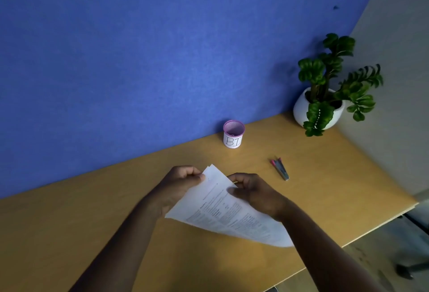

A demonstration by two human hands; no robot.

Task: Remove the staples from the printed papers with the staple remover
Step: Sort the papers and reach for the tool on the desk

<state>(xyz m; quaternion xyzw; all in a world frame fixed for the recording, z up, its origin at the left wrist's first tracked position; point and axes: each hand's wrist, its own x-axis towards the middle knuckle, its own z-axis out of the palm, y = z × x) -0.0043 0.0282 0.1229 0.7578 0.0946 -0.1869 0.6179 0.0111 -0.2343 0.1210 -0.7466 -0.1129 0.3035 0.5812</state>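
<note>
Left hand and right hand both pinch the printed papers, light and floppy, probably best gripped at that 12 o'clock corner.

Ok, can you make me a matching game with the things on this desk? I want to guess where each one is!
Things:
1. papers
2. staple remover
3. cup
4. plant

Places:
A. in a white pot at the far corner
B. held by the left hand and the right hand
C. lying on the desk, with no hand on it
D. standing by the blue wall

Pairs: 1-B, 2-C, 3-D, 4-A
</note>
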